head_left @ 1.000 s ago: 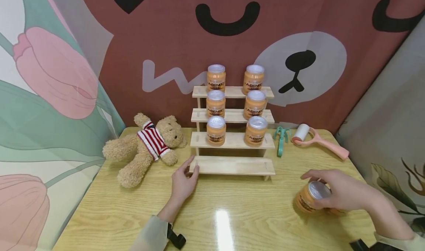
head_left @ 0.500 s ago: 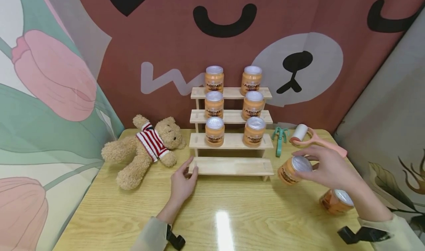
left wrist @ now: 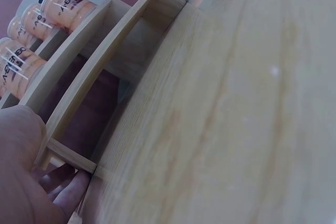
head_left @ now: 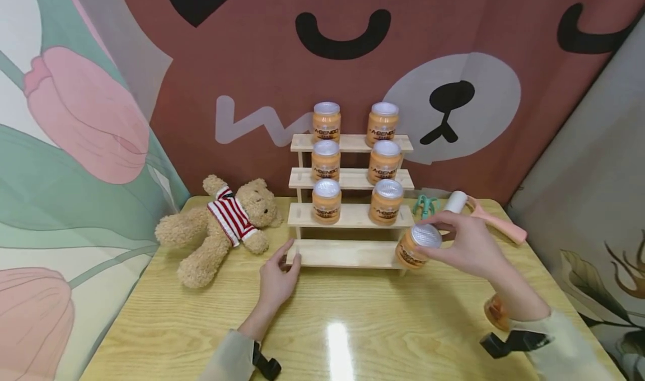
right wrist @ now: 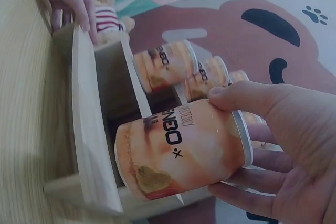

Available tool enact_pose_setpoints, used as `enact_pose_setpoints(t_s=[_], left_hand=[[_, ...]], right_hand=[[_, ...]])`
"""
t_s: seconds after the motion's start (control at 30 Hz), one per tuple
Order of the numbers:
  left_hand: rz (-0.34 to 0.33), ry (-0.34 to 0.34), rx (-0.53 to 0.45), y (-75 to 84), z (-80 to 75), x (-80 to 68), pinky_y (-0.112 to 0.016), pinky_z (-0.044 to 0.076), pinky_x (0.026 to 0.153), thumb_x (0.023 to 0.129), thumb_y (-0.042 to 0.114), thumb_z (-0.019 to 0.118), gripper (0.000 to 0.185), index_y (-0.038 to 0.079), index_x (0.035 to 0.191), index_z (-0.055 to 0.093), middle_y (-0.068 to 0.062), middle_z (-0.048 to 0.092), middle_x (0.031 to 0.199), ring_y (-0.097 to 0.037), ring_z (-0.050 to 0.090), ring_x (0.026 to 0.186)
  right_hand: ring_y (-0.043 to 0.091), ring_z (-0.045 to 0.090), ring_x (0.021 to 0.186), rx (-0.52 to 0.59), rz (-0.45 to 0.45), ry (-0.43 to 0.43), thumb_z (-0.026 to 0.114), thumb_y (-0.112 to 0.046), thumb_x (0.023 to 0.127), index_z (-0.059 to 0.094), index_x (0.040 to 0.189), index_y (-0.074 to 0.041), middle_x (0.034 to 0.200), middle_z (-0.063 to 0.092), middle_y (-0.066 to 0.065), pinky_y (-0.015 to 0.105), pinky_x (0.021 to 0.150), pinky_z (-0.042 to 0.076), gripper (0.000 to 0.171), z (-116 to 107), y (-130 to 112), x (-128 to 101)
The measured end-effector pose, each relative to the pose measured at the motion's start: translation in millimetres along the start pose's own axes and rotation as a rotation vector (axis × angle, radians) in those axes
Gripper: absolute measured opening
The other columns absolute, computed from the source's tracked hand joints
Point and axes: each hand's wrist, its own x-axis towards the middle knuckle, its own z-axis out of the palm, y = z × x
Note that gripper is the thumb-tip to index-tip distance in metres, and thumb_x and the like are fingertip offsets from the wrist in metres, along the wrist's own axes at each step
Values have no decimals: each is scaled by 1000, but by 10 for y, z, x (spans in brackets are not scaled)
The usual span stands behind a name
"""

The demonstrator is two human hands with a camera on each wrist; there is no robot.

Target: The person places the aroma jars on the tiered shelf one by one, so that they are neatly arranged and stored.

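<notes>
A four-step wooden display rack point(head_left: 347, 253) stands on the table, with two orange jars on each of its three upper steps, such as this jar point(head_left: 385, 207). My left hand point(head_left: 279, 277) grips the left end of the lowest step, its thumb along the board and fingers at the end support in the left wrist view. My right hand point(head_left: 466, 244) holds another orange jar point(head_left: 410, 252) with a silvery lid, thumb and fingers around its lid end. That jar tilts at the right end of the lowest step; whether it touches the board I cannot tell.
Partly hidden by my right forearm, one more orange jar point(head_left: 496, 313) is on the table. A teddy bear point(head_left: 232, 219) in a striped shirt lies left of the rack. Behind my right hand are a green claw-like item point(head_left: 427, 205) and a pink lint roller point(head_left: 504, 224).
My right hand has lifted the jar off the table at the right and carried it left and away from me to the lowest step's right end. My left hand has stayed put.
</notes>
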Motion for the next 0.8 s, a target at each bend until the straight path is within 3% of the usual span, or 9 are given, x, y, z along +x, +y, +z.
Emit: enact_pose_setpoints(t_s=[0.33,0.53,0.8], left_hand=[[-3,2,-3,-5,0,5,-40,67,86,99,16,75,44,12,142,69,-21,71,137,-32,78,104],[-6,-6,-3,6,9,6,-42,67,88,100,16,75,44,12,143,69,-20,70,139,-32,77,107],[-3,-3,-1,-27,9,6,-27,64,75,100,16,75,43,10,142,69,-23,72,135,-29,79,94]], right_hand=[[9,73,91,89,-44,-8,99,-30,75,80,115,-20,108,80,-5,33,74,66,46,308,-191,179],[17,75,97,154,-85,-26,99,-26,75,80,115,-17,113,81,0,34,76,68,46,513,-363,300],[19,76,98,181,-135,-63,99,-28,75,79,116,-12,114,80,5,31,78,67,48,765,-559,472]])
